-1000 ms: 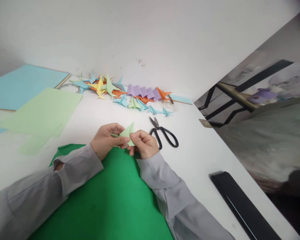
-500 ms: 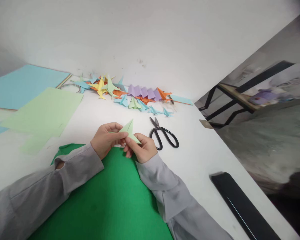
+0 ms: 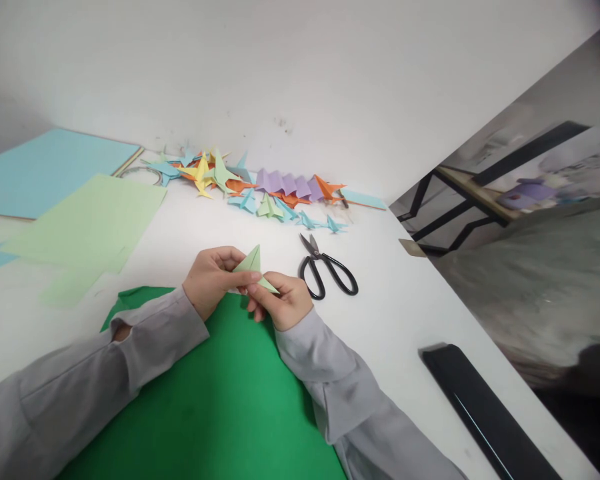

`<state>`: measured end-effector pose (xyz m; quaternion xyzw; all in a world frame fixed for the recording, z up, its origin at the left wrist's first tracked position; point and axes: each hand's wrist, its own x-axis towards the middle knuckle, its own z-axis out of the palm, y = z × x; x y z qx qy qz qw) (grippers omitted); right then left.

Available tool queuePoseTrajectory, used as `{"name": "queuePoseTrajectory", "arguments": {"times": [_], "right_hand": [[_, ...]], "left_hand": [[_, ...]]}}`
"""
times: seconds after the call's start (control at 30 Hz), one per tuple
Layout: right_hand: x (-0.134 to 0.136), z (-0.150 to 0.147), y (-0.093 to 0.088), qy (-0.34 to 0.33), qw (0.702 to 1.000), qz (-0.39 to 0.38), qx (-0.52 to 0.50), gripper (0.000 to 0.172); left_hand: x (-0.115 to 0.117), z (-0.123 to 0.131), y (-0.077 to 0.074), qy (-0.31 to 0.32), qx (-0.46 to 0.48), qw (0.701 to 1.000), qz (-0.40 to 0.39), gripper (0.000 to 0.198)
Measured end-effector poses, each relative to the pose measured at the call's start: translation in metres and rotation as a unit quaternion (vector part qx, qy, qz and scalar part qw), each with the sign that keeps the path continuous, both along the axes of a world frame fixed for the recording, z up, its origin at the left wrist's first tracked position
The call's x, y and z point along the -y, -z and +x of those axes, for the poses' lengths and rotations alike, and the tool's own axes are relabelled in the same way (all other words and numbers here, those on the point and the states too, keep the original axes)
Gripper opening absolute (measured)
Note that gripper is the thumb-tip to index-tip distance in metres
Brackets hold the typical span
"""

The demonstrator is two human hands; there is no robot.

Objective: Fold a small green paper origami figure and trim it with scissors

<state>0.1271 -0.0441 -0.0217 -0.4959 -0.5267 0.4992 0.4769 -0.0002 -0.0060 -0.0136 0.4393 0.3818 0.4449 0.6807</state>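
Note:
Between my two hands is a small folded piece of light green paper [image 3: 251,261], with one point sticking up and another out to the right. My left hand [image 3: 211,279] pinches it from the left, its thumb lying across the front. From the right, my right hand [image 3: 284,297] pinches the lower part, thumb close to the left thumb. The fingers behind hide part of the folds. Below the hands lies a green cloth [image 3: 220,393]. Black-handled scissors [image 3: 319,260] rest on the white table just beyond my right hand, their blades slightly apart.
Many folded paper figures [image 3: 220,175] in several colours lie along the wall, beside a purple pleated strip [image 3: 287,185]. Green paper sheets [image 3: 90,220] and large blue sheets [image 3: 55,170] are at the left. A long black object [image 3: 485,413] lies near the table's right edge.
The folded green paper has tilted and shifted slightly down and left in my fingers. My left thumb has slid a little to the right across it.

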Motion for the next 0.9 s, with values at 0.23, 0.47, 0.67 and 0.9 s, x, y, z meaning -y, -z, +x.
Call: {"name": "queuePoseTrajectory", "arguments": {"times": [0.23, 0.47, 0.67, 0.9], "right_hand": [[0.0008, 0.0, -0.0022, -0.016, 0.998, -0.042, -0.044, 0.023], [0.0026, -0.0044, 0.0011, -0.008, 0.998, -0.022, -0.05, 0.027], [0.0032, -0.0025, -0.0006, -0.033, 0.998, -0.028, -0.046, 0.027], [0.0009, -0.0035, 0.0045, -0.028, 0.994, -0.049, -0.096, 0.044]], "left_hand": [[0.0009, 0.0009, -0.002, 0.01, 0.004, 1.0, -0.006, 0.022], [0.0011, -0.0004, -0.0045, 0.002, 0.001, 1.0, -0.024, 0.023], [0.0016, 0.0011, -0.006, 0.017, 0.019, 0.999, -0.03, 0.022], [0.0004, 0.0009, -0.0037, 0.006, 0.026, 0.999, -0.028, 0.022]]}}
